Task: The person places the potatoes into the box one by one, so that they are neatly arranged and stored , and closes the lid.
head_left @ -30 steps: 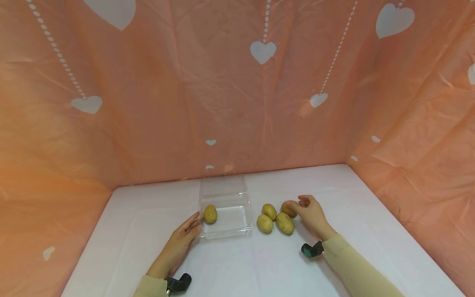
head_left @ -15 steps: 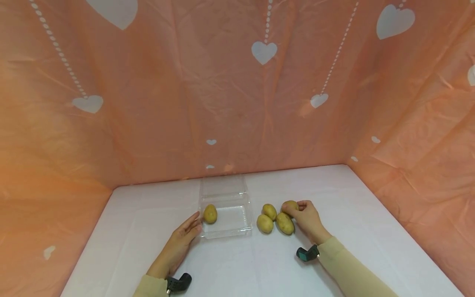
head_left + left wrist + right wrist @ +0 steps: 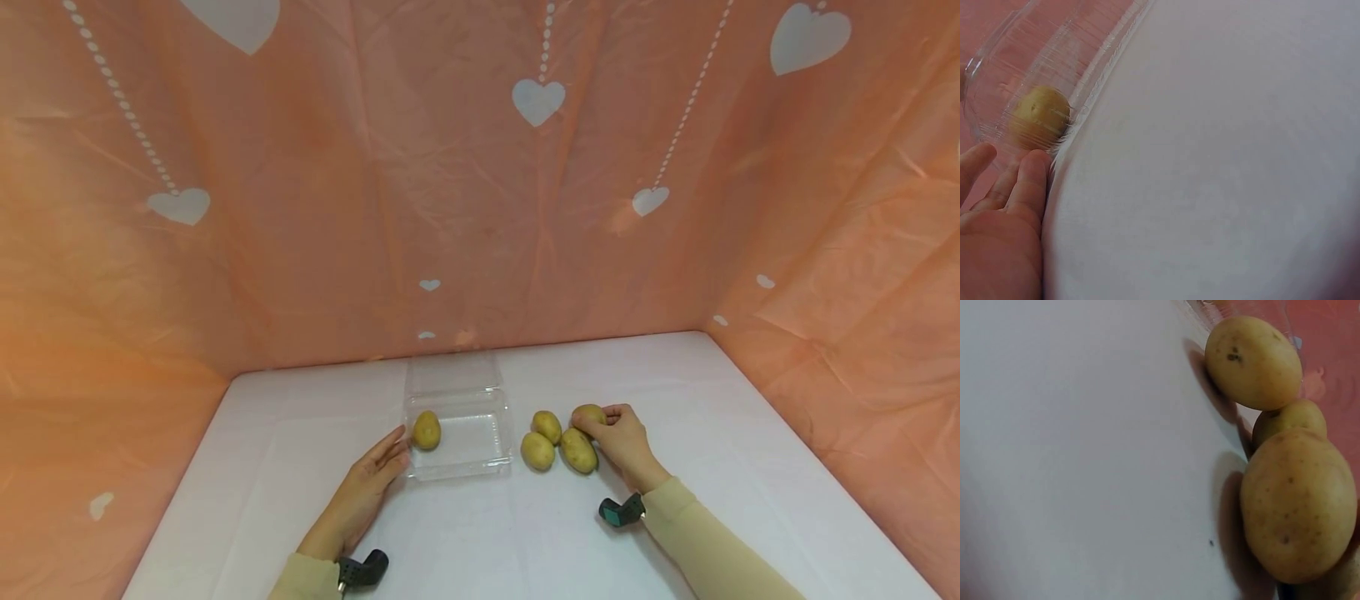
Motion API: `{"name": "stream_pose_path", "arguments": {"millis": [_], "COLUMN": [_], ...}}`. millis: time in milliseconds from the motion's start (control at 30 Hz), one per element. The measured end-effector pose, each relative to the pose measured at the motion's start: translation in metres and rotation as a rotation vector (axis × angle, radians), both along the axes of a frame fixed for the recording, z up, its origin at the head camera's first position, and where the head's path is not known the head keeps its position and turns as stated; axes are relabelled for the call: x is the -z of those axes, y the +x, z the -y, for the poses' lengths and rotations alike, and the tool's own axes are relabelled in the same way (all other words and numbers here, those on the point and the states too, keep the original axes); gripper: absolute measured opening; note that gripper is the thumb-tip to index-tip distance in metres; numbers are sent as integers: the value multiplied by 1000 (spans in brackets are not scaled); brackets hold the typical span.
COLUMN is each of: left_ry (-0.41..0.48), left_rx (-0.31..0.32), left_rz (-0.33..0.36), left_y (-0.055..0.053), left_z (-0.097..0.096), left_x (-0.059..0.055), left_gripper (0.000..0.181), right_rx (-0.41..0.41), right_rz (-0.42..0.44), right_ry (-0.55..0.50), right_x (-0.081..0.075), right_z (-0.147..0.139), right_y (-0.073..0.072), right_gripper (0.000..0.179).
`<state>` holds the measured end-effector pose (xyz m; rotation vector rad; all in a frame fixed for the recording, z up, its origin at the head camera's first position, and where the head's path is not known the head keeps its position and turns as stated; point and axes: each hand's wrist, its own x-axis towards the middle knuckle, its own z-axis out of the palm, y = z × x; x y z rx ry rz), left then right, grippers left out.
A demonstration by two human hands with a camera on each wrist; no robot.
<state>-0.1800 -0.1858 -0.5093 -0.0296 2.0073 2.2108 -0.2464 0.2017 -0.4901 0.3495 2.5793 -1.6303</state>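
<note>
My right hand (image 3: 626, 448) pinches the far-right potato (image 3: 588, 414) between thumb and fingers, at table level. Three more potatoes lie close beside it: one in front (image 3: 579, 452), one at the front left (image 3: 537, 452) and a smaller one behind (image 3: 547, 427). In the right wrist view a large speckled potato (image 3: 1297, 506) hides most of what is behind it. My left hand (image 3: 362, 492), fingers loosely extended, touches the left side of a clear plastic clamshell box (image 3: 457, 472). Inside the box, at its left end, rests a single potato (image 3: 427, 431).
The box's transparent lid (image 3: 453, 372) lies folded back toward the rear of the white tabletop (image 3: 480, 542). An orange curtain with white hearts (image 3: 375, 208) encloses the table at the back and sides. Each wrist wears a small black camera (image 3: 363, 569).
The right hand has shifted slightly and its fingers have closed around the far-right potato. My left hand stays at the box. The potatoes keep their places.
</note>
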Motion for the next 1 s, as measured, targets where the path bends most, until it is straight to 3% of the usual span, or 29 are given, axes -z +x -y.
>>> {"name": "stream_pose_path", "arguments": {"millis": [467, 633, 1000], "left_ry": [2, 9, 10], "left_rx": [-3, 1, -5], "left_rz": [10, 3, -6], "left_y": [0, 0, 1], "left_z": [0, 0, 1], "left_x": [0, 1, 2], "left_gripper": [61, 62, 61], "right_rx": [39, 30, -6], "right_rz": [-6, -19, -174], "right_ry": [-40, -53, -59], "right_x": [-3, -17, -54], "right_z": [-3, -5, 12], "right_y": [-3, -3, -9], "right_gripper": [74, 79, 79]}}
